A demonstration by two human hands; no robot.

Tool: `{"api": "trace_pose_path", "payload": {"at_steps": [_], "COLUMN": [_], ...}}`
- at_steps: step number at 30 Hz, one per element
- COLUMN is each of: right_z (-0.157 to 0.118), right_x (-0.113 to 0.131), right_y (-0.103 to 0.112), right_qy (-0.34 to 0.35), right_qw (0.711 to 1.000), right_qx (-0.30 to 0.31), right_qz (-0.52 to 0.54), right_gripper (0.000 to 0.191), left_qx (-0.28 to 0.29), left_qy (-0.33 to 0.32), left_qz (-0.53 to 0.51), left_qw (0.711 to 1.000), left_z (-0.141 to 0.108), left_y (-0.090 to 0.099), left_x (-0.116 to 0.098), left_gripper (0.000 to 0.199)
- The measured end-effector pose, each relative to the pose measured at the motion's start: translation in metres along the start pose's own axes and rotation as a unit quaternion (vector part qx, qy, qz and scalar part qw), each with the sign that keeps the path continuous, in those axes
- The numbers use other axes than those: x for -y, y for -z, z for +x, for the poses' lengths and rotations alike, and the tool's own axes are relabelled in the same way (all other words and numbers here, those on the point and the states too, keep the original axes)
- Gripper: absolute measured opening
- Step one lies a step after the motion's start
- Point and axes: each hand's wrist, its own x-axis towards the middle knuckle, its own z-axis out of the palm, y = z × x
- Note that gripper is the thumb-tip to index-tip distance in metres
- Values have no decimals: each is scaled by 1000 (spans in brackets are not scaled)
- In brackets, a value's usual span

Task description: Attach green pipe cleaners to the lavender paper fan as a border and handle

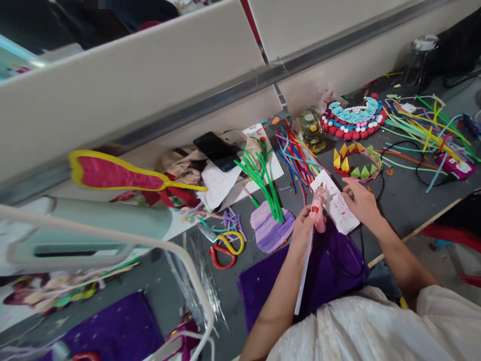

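Note:
My left hand [301, 231] is wrapped round a pink hot glue gun [319, 205], its nozzle pointing away from me. A long translucent glue stick [304, 271] sticks out of its back end towards my lap. Under the nozzle lies a white printed card [343, 214]. My right hand [361, 203] is at the card's right edge, fingers apart and holding nothing; whether they touch the card I cannot tell. Left of the glue gun is a purple striped oval piece [271, 228] with green pipe cleaners [265, 183] lying over its top.
Scissors [227, 248] with red and yellow handles lie left of the purple piece. Beyond my hands are loose pipe cleaners [295, 153], a spiky ring [356, 161], a beaded collar [353, 118] and a bottle [311, 131]. A white lamp arm [190, 263] crosses the left side.

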Motion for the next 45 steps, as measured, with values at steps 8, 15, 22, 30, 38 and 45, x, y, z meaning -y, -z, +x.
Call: {"api": "trace_pose_path", "payload": {"at_steps": [8, 15, 22, 30, 38, 45], "right_z": [4, 9, 9, 21, 24, 15], "right_x": [12, 9, 27, -2, -19, 7], "right_y": [-14, -8, -8, -5, -26, -12], "right_qy": [30, 2, 51, 14, 38, 90], "right_qw": [989, 981, 997, 999, 963, 991], "right_qx": [68, 109, 52, -12, 136, -2], "right_qz": [125, 160, -40, -31, -230, -97], "right_gripper": [16, 8, 14, 11, 17, 24], "left_qx": [41, 14, -40, -34, 12, 16], "left_qy": [-11, -74, -183, -30, -2, 19], "left_qz": [19, 185, 382, 153, -75, -132], "left_qw": [999, 980, 905, 987, 997, 991], "left_z": [-2, -7, -16, -5, -9, -12], "left_y": [-4, -5, -18, 13, 21, 13], "left_x": [2, -2, -7, -24, -32, -27], "left_gripper": [51, 43, 42, 39, 63, 59]}}
